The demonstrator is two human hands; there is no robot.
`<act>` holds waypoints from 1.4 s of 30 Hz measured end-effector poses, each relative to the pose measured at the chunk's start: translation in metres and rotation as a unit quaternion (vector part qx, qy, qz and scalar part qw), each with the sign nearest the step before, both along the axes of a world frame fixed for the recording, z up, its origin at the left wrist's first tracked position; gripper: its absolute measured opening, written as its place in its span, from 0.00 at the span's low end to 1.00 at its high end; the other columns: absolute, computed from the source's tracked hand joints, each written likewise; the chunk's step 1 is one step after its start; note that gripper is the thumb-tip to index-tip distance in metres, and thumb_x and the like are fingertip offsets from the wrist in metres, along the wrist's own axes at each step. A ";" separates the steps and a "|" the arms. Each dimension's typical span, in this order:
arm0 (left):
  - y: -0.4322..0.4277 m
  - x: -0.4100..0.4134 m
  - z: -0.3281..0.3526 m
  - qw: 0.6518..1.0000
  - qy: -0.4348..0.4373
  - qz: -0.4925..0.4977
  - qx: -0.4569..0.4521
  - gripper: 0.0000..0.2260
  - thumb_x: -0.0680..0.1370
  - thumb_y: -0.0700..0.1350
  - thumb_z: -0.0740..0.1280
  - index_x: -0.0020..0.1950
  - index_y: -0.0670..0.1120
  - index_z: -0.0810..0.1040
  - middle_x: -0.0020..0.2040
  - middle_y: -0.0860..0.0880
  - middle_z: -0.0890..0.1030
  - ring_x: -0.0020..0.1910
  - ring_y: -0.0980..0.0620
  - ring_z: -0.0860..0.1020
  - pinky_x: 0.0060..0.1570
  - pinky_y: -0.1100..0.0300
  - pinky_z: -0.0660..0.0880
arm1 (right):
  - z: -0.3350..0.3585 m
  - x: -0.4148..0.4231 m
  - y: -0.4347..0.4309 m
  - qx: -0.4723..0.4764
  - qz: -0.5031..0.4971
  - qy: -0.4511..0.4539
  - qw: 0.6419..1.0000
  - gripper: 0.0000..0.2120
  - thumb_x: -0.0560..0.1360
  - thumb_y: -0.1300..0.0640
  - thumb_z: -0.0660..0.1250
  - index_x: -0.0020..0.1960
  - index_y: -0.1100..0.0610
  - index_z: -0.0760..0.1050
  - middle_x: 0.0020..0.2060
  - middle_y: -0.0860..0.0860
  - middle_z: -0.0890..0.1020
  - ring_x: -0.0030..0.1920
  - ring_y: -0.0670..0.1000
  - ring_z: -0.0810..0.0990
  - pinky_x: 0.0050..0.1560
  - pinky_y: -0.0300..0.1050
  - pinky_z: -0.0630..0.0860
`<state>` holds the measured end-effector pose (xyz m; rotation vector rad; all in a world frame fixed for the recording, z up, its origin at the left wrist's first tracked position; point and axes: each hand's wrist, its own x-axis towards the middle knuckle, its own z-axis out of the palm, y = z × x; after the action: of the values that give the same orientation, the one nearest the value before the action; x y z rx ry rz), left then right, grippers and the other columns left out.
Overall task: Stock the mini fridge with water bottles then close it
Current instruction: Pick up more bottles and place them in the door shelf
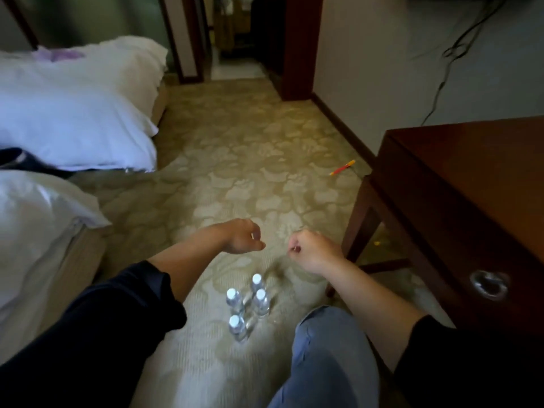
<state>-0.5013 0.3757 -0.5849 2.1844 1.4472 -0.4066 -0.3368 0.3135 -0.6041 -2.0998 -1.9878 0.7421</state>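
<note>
Left hand (242,237) and right hand (312,251) are held side by side, not touching, with the fingers of each curled together and holding nothing. Four water bottles (260,301) stand upright on the carpet (235,178), below the fingers and nearer the body. The table (459,184) stands to the right of the right fingers.

A dark brown wooden side table (459,184) stands on patterned beige carpet (235,160); an orange pencil (343,167) lies nearby, white bedding (73,113) opposite.
</note>
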 end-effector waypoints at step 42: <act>0.018 -0.043 -0.397 0.974 0.088 0.194 -0.076 0.19 0.77 0.49 0.64 0.66 0.44 0.66 0.61 0.43 0.75 0.58 0.45 0.76 0.53 0.56 0.73 | -0.304 -0.053 0.113 -0.272 0.025 0.120 0.955 0.09 0.75 0.56 0.64 0.53 0.57 0.76 0.48 0.53 0.79 0.50 0.54 0.79 0.53 0.49 0.75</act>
<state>-0.5440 0.3934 -0.9815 1.7275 1.8277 -0.5594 -0.3902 0.4270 -0.9079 -2.0810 -1.8539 1.6249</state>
